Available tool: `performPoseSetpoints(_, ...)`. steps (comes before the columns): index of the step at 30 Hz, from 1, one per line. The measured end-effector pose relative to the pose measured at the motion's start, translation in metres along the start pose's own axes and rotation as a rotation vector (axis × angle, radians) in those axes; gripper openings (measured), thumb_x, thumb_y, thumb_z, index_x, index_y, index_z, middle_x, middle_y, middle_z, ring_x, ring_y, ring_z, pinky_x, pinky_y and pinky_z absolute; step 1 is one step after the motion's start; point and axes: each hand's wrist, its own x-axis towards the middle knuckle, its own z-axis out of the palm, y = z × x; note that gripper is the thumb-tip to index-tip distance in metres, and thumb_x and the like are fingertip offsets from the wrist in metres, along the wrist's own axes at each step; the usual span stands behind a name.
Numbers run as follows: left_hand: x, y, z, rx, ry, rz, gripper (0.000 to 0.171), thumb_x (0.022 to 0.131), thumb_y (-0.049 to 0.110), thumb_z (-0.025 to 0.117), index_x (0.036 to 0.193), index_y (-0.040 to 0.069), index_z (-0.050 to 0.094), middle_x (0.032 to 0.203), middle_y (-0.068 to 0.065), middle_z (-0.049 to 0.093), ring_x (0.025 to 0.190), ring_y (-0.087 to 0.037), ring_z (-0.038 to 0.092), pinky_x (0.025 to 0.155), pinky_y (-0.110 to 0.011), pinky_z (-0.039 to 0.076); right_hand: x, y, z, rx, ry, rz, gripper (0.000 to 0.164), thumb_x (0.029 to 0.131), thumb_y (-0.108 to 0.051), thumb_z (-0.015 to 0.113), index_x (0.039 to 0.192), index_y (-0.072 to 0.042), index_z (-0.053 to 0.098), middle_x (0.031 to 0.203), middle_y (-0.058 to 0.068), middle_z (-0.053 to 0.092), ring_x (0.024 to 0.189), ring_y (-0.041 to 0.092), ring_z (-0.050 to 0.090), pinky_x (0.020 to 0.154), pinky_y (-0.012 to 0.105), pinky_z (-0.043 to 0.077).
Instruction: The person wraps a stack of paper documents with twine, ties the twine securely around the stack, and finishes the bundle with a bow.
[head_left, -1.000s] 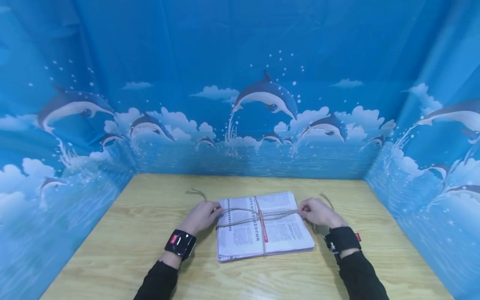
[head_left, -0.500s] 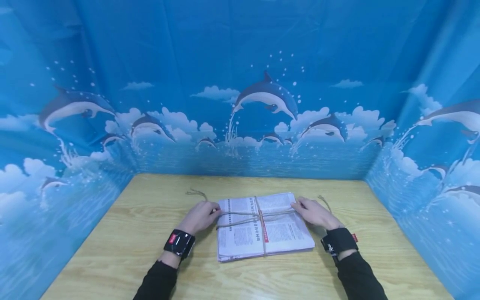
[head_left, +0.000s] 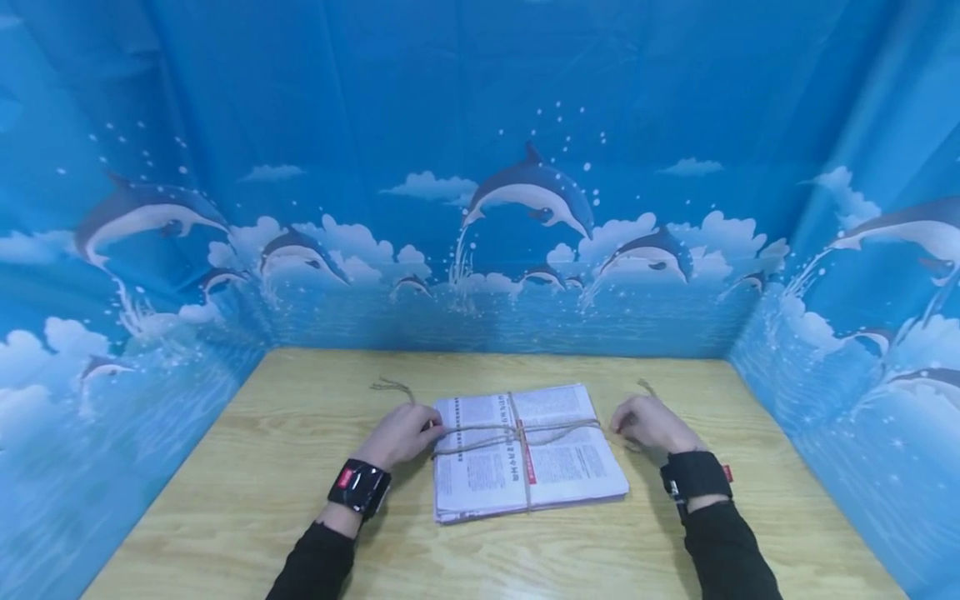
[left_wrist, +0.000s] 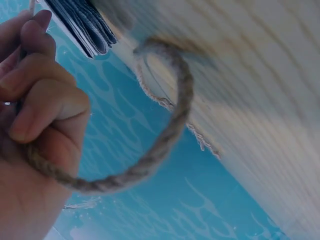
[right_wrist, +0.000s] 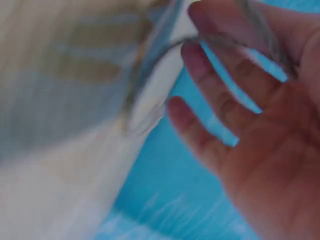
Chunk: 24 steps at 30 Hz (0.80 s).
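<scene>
A flat stack of folded newspapers (head_left: pixel 480 483) lies on the table, with brown twine (head_left: pixel 527 483) crossed over its top near the middle. At the stack's left edge my left hand (head_left: pixel 402 435) pinches one strand of the twine. In the left wrist view, the cord (left_wrist: pixel 145 167) runs out under the curled fingers in a wide loop down to the table. Just off the stack's right edge is my right hand (head_left: pixel 651 423), thumb and forefinger at the other strand. In the right wrist view its other fingers are spread, with the cord (right_wrist: pixel 220 39) crossing them.
The wood-grain table (head_left: pixel 300 400) is walled at the back and sides by a blue dolphin-print curtain (head_left: pixel 360 317). A frayed twine end (head_left: pixel 393 385) lies beyond my left hand, another twine end (head_left: pixel 647 387) beyond my right. Both wrists wear black bands.
My right hand first moved left over the stack's edge, then back right, clear of it. My left hand stays almost still, and the strand it holds has straightened from a bowed curve.
</scene>
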Motion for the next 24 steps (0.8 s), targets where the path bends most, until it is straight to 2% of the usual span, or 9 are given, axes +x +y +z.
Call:
performPoseSetpoints(4, 0.001, 0.000, 0.001, -0.003, -0.015, -0.019, 0.012, 0.092, 0.028, 0.067, 0.092, 0.018, 0.075, 0.071, 0.011, 0.062, 0.061, -0.005, 0.053, 0.060, -0.024, 0.045, -0.015, 0.023, -0.012, 0.007, 0.019, 0.120, 0.013, 0.079, 0.007, 0.069, 0.086, -0.003, 0.073, 0.083, 0.008, 0.071, 0.080, 0.023, 0.066, 0.074, 0.042, 0.054)
performPoseSetpoints(6, 0.001, -0.001, 0.002, -0.004, -0.023, -0.026, 0.013, 0.093, 0.029, 0.067, 0.093, 0.019, 0.075, 0.073, 0.011, 0.063, 0.061, -0.004, 0.053, 0.060, -0.024, 0.046, -0.022, 0.032, -0.019, 0.002, 0.060, 0.181, 0.016, 0.081, 0.008, 0.064, 0.093, -0.001, 0.072, 0.088, 0.014, 0.070, 0.084, 0.029, 0.065, 0.075, 0.045, 0.053)
performPoseSetpoints(8, 0.001, -0.001, 0.002, -0.009, -0.024, -0.031, 0.013, 0.093, 0.029, 0.067, 0.094, 0.019, 0.075, 0.073, 0.011, 0.063, 0.062, -0.004, 0.054, 0.061, -0.024, 0.046, -0.026, 0.035, -0.026, -0.020, 0.085, 0.240, 0.021, 0.085, 0.006, 0.060, 0.103, 0.000, 0.071, 0.098, 0.021, 0.070, 0.093, 0.039, 0.064, 0.080, 0.053, 0.051)
performPoseSetpoints(11, 0.001, -0.002, 0.002, -0.018, -0.027, -0.040, 0.013, 0.093, 0.028, 0.066, 0.093, 0.019, 0.074, 0.074, 0.011, 0.063, 0.062, -0.005, 0.054, 0.060, -0.024, 0.047, -0.027, 0.031, -0.033, -0.039, 0.074, 0.281, 0.028, 0.091, 0.000, 0.059, 0.117, 0.000, 0.066, 0.117, 0.029, 0.064, 0.106, 0.050, 0.057, 0.086, 0.063, 0.045)
performPoseSetpoints(14, 0.002, -0.001, 0.002, -0.024, -0.030, -0.049, 0.013, 0.094, 0.028, 0.066, 0.093, 0.019, 0.074, 0.074, 0.011, 0.063, 0.062, -0.005, 0.054, 0.060, -0.025, 0.047, -0.021, 0.019, -0.034, -0.018, 0.083, 0.230, 0.029, 0.094, -0.007, 0.060, 0.121, -0.001, 0.065, 0.122, 0.027, 0.063, 0.111, 0.048, 0.057, 0.090, 0.063, 0.044)
performPoseSetpoints(16, 0.002, -0.001, 0.002, -0.024, -0.032, -0.049, 0.013, 0.094, 0.028, 0.066, 0.094, 0.019, 0.074, 0.073, 0.011, 0.062, 0.062, -0.006, 0.054, 0.060, -0.025, 0.046, -0.014, 0.008, -0.028, 0.037, 0.075, 0.155, 0.026, 0.094, -0.009, 0.063, 0.117, -0.001, 0.067, 0.114, 0.020, 0.068, 0.105, 0.040, 0.063, 0.089, 0.055, 0.050)
performPoseSetpoints(20, 0.003, 0.000, 0.002, -0.012, -0.034, -0.051, 0.013, 0.094, 0.028, 0.066, 0.094, 0.019, 0.075, 0.072, 0.011, 0.062, 0.062, -0.006, 0.054, 0.060, -0.025, 0.046, 0.004, -0.018, -0.007, 0.169, -0.037, 0.035, 0.018, 0.090, -0.016, 0.070, 0.106, -0.008, 0.073, 0.096, 0.003, 0.073, 0.090, 0.019, 0.066, 0.081, 0.038, 0.054)
performPoseSetpoints(22, 0.003, 0.000, 0.002, -0.008, -0.032, -0.045, 0.013, 0.093, 0.028, 0.066, 0.094, 0.019, 0.075, 0.073, 0.011, 0.062, 0.062, -0.005, 0.054, 0.060, -0.025, 0.046, 0.011, -0.028, 0.005, 0.191, -0.087, -0.009, 0.014, 0.087, -0.016, 0.073, 0.100, -0.010, 0.074, 0.091, -0.002, 0.071, 0.085, 0.013, 0.064, 0.076, 0.031, 0.053)
performPoseSetpoints(24, 0.003, 0.000, 0.001, -0.007, -0.032, -0.041, 0.013, 0.094, 0.029, 0.066, 0.095, 0.019, 0.075, 0.074, 0.011, 0.063, 0.063, -0.005, 0.054, 0.061, -0.025, 0.046, 0.015, -0.035, 0.015, 0.184, -0.099, -0.030, 0.009, 0.086, -0.014, 0.074, 0.094, -0.011, 0.075, 0.088, -0.004, 0.070, 0.081, 0.009, 0.061, 0.074, 0.027, 0.051)
